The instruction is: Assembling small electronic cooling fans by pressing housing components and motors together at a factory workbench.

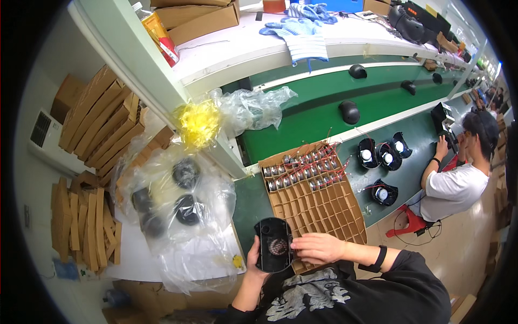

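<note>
My left hand (253, 264) grips a black, oval plastic speaker housing (265, 254) by its left side. Its hollow inside faces up, showing a round grille (278, 247). At the housing's right edge are the fingers of my right hand (317, 248), drawn together against it; the fingertips are partly hidden. Beyond my hands lies a cardboard divider tray (318, 216). Several small round speaker drivers (302, 174) with red wires fill its far cells, while the nearer cells hold nothing.
Black housings with white-backed drivers (387, 157) stand right of the tray. A green conveyor (302, 137) carries black shells (349, 112). Clear plastic bags (216, 216) with black parts lie at left, near stacked cardboard (102, 124). A co-worker (458, 173) sits at right.
</note>
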`<state>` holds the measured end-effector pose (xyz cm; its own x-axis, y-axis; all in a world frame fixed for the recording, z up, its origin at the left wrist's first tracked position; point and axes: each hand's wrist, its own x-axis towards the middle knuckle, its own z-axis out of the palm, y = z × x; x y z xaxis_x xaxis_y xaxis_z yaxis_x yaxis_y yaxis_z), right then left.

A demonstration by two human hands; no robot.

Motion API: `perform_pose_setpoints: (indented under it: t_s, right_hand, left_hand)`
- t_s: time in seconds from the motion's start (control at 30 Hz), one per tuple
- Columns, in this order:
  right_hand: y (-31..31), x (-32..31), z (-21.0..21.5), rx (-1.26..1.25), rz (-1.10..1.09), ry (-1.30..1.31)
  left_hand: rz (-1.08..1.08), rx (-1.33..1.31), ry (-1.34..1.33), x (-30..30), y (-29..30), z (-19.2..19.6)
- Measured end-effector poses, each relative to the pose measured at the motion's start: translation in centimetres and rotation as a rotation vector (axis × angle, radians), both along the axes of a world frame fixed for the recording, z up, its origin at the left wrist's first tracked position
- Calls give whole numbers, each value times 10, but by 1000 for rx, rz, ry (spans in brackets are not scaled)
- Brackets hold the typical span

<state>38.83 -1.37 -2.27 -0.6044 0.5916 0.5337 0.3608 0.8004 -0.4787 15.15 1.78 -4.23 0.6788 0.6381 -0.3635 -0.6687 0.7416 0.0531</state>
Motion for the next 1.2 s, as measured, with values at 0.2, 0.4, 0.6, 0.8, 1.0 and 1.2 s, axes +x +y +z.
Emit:
perform_pose_setpoints:
  t_s: [0.2, 0.4, 0.6, 0.8, 1.0, 1.2]
  right_hand:
    - [72, 62, -78, -195, -622, -223]
    - [122, 105, -115, -228, -694, -449]
    - [142, 99, -109, -305, -537, -613]
    - [145, 88, -113, -284, -557, -676]
    - [119, 99, -75, -164, -498, -514]
    - [53, 59, -59, -163, -481, -978]
  left_hand:
    - [137, 177, 630, -38, -15, -30]
    - [103, 82, 573, -46, -33, -47]
    - [137, 86, 563, -42, -35, -35]
    - [145, 116, 661, -42, -34, -35]
    - [167, 78, 577, -45, -35, -35]
    - [129, 46, 544, -37, -27, -41]
